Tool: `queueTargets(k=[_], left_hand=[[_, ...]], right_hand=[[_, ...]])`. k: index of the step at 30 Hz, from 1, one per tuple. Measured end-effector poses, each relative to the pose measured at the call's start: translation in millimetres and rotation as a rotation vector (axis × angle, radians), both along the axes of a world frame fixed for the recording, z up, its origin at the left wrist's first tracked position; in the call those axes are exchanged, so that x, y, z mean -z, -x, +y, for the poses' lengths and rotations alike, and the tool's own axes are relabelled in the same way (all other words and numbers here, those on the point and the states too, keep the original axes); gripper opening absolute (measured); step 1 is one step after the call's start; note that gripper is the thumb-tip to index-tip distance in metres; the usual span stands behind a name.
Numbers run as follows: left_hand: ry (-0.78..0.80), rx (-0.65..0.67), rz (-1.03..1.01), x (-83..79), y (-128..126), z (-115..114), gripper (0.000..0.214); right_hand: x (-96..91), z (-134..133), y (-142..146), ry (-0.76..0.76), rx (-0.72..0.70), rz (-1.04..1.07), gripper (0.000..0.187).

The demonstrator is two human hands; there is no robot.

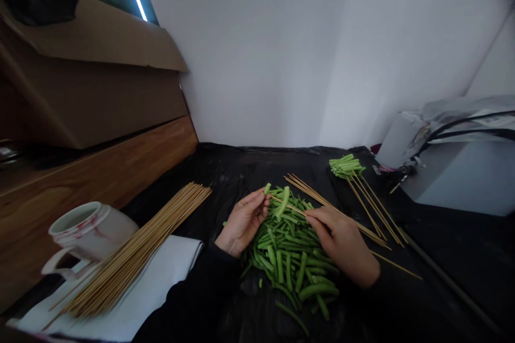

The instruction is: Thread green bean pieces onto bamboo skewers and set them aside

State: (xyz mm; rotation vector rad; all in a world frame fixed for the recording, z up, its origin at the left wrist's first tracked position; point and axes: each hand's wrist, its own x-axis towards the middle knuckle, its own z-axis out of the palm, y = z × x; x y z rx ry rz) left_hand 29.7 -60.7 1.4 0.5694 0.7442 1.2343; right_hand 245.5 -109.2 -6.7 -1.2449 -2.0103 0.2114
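Above a heap of cut green beans (295, 249), my left hand (246, 221) pinches a short green bean piece (267, 188) between thumb and fingers at the tip of a bamboo skewer (295, 209). Another green bean piece (283, 202) sits crosswise on the skewer a little way behind the tip. My right hand (345, 242) is closed round the skewer, whose tail sticks out beyond the palm to the lower right. Whether the tip has pierced the left hand's piece is hard to make out.
Loose skewers (333, 206) lie right of the heap, near filled bean skewers (346, 166). At left, a thick skewer bundle (140, 249) rests on white paper (173, 262) beside a mug (94, 230). A cardboard box (108, 91) and grey container (462, 171) flank the black-covered table (249, 163).
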Motion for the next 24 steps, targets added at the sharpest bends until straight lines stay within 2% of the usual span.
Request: queueTargets(k=[6, 13, 17, 24], left_hand=[[-0.019, -0.032, 0.034, -2.8, -0.2, 0.4, 0.013], [-0.059, -0.026, 0.047, -0.4, -1.1, 1.3, 0.012], [-0.083, -0.014, 0.054, 2.2, -1.8, 2.4, 0.015], [-0.062, 0.005, 0.039, 1.8, -1.3, 1.6, 0.016]], right_hand=[[0.6, -0.9, -1.5, -0.031, 0.021, -0.054, 0.027], [2.0, -5.1, 0.6, -0.154, 0.079, -0.179, 0.026], [2.3, -6.3, 2.6, -0.223, 0.086, -0.17, 0.022], [3.7, -4.3, 2.2, -0.236, 0.067, -0.136, 0.019]])
